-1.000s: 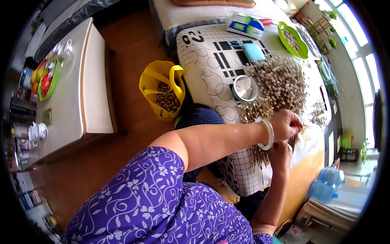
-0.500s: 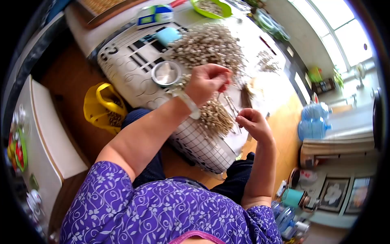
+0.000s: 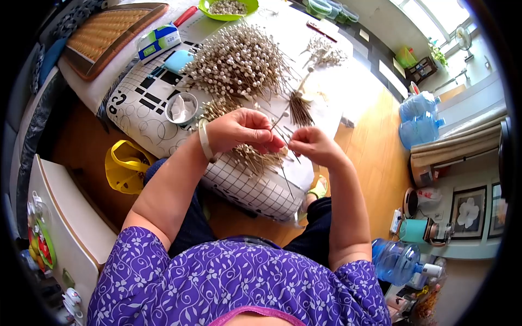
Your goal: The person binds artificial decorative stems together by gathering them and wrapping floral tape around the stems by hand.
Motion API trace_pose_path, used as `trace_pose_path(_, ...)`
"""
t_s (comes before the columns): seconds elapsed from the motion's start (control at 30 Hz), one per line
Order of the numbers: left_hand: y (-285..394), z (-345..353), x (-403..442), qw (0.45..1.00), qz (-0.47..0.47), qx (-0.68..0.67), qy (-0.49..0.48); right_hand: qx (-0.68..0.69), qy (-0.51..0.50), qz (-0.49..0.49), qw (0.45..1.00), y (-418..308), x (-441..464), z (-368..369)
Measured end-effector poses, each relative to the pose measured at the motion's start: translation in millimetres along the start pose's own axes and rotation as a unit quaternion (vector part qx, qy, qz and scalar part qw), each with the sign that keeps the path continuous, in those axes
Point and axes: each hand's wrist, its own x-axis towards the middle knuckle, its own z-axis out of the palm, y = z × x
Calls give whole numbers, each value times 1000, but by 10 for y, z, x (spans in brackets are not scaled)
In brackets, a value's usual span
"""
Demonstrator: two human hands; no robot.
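Note:
My left hand [image 3: 244, 130] is closed in a pinch on a thin stem [image 3: 281, 115] that slants up and away from the fingertips. Close beside it, my right hand [image 3: 315, 145] has thumb and forefinger pressed together at thin dark stems; exactly what it grips is too small to make out. Under the hands lies a bunch of dry stems [image 3: 255, 160], partly hidden. Beyond them spreads a big pile of stems with pale bead-like heads [image 3: 236, 60]. A bundle of brown stems [image 3: 300, 111] lies past the fingertips. Left of my wrist stands a small round tub [image 3: 181, 108] with something white inside.
A light-blue object [image 3: 178, 61], a blue-green packet [image 3: 159, 42] and a green bowl [image 3: 228, 7] of small pale pieces sit farther back. More stems [image 3: 325, 53] lie at the far right. A yellow bag [image 3: 126, 165] is on the floor at left.
The view has shifted, showing the table farther left. My left hand has come down and my right hand has moved in, so their fingertips are nearer each other.

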Motion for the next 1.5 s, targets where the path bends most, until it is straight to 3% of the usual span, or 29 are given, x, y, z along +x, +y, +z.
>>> trace_pose_path(0.13, -166, -102, 103, 997, -6, 73, -6, 48, 58, -14, 997, -28, 2, -86)
trace_pose_path(0.23, -107, -24, 128, 982, 71, 15, 176, 187, 120, -63, 973, -19, -60, -135)
trace_pose_path(0.37, -235, 117, 208, 972, 70, -7, 226, 292, 177, -162, 926, -103, 91, 206)
trace_pose_path(0.63, -295, 199, 214, 966, 38, 67, 246, 238, 179, -199, 934, -45, 225, 325)
trace_pose_path(0.8, -341, 181, 240, 965, 88, 48, 241, 290, 202, -207, 912, -60, 259, 388)
trace_pose_path(1.03, -340, 172, 250, 963, 99, 55, 246, 228, 227, -216, 922, -62, 226, 402)
trace_pose_path(1.23, -347, 212, 284, 956, 104, 71, 264, 318, 199, -215, 902, -64, 247, 478)
trace_pose_path(1.5, -355, 174, 245, 965, 78, 52, 247, 312, 200, -201, 907, -54, 272, 447)
